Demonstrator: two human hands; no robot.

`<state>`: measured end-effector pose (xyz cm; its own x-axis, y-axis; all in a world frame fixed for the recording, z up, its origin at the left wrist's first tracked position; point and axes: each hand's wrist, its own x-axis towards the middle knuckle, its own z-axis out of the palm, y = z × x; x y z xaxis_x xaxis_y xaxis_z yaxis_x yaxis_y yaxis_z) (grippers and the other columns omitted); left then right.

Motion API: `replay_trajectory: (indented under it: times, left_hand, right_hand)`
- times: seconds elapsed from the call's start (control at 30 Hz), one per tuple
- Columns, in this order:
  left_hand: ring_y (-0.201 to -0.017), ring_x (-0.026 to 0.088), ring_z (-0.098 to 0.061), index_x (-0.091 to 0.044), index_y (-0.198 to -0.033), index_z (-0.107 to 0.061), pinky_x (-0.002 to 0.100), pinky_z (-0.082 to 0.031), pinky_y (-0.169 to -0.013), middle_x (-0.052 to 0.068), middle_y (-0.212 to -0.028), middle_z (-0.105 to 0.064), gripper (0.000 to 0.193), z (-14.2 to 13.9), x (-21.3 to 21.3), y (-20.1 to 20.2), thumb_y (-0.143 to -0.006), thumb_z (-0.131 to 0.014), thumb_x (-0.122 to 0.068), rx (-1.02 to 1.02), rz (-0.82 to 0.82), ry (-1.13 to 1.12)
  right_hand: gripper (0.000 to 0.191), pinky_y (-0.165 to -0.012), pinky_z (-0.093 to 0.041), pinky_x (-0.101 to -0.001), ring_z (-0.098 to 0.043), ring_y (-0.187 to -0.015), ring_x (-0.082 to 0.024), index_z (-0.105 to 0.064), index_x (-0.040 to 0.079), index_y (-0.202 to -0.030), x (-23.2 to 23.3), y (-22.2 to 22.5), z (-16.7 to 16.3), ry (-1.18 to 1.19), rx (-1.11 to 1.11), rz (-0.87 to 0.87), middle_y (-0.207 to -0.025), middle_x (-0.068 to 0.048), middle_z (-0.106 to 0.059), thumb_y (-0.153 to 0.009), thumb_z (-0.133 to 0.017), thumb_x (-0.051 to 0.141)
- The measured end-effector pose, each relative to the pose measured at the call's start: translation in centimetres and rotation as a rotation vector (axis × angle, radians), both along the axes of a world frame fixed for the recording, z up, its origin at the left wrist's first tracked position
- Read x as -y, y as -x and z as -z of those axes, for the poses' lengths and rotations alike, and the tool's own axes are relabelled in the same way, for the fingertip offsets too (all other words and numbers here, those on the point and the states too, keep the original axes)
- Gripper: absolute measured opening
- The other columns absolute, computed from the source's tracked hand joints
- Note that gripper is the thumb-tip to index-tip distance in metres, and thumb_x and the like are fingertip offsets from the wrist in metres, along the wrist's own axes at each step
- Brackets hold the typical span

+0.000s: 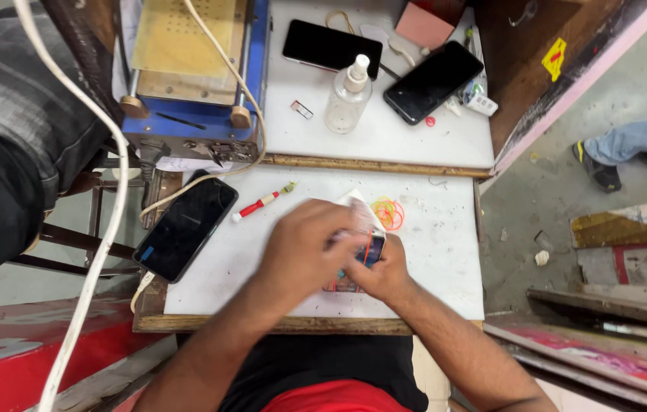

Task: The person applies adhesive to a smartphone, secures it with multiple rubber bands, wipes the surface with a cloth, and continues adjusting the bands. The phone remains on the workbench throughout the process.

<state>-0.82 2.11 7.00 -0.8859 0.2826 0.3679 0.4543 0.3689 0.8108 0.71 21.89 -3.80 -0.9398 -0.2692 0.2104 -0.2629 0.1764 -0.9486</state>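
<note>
Phone [361,255] lies on the white table [445,252] under both hands, an orange rubber band already across it. Left hand [309,248] presses flat on top; right hand [384,275] pinches its lower edge. More bands [389,212] lie unused just beside.

This is a small phone repair workshop. Several phones [431,81] lie on a white bench [445,252], beside a blue machine [194,76], a spray bottle [348,95] and a screwdriver [262,202].

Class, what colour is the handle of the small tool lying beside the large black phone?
Red and white screwdriver, clearest in the head view.
</note>
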Motion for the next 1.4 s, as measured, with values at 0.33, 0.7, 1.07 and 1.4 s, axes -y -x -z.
replay_trajectory:
  times: [0.33, 0.7, 1.07, 1.4]
  left_hand:
    - [-0.058, 0.029, -0.065, -0.005, -0.084, -0.069, 0.040, -0.050, -0.056, 0.011, -0.068, -0.069, 0.025, 0.0, 2.0, 0.9, -0.083, -0.081, -0.028, 0.357, -0.054, 0.019]
    - [-0.095, 0.029, -0.068, -0.007, -0.102, -0.074, 0.045, -0.053, -0.084, 0.008, -0.092, -0.072, 0.025, -0.6, -4.0, 0.4, -0.082, -0.080, -0.020, -0.193, 0.080, 0.114]
    - [-0.069, 0.017, -0.070, -0.008, -0.097, -0.075, 0.030, -0.055, -0.063, 0.004, -0.085, -0.076, 0.015, -1.9, 4.2, 1.5, -0.085, -0.083, -0.013, 0.259, -0.103, -0.062]
    - [-0.088, 0.028, -0.067, -0.013, -0.100, -0.071, 0.042, -0.055, -0.077, 0.007, -0.092, -0.072, 0.021, -0.5, -2.9, 2.0, -0.084, -0.076, -0.025, -0.151, 0.079, 0.138]
  right_hand:
    - [0.017, -0.067, -0.057, -0.0259, -0.068, -0.074, -0.009, -0.072, 0.001, -0.100, -0.5, 0.1, 0.0, -0.043, 0.064, 0.009, -0.083, -0.003, -0.074, -0.089, -0.078, 0.013]
    - [0.037, -0.089, -0.059, -0.0328, -0.068, -0.110, -0.017, -0.059, 0.000, -0.127, -0.6, 0.1, 0.8, -0.026, -0.194, -0.097, -0.114, -0.010, -0.070, -0.094, -0.073, 0.011]
    - [0.014, -0.071, -0.057, -0.0268, -0.068, -0.081, -0.009, -0.073, 0.001, -0.098, -0.6, 0.7, -0.7, 0.045, 0.143, -0.083, -0.091, -0.003, -0.073, -0.092, -0.076, 0.013]
    - [0.020, -0.076, -0.056, -0.0276, -0.068, -0.093, -0.011, -0.069, -0.001, -0.109, -0.7, 1.0, 0.9, -0.005, 0.013, -0.089, -0.102, -0.005, -0.073, -0.092, -0.072, 0.009]
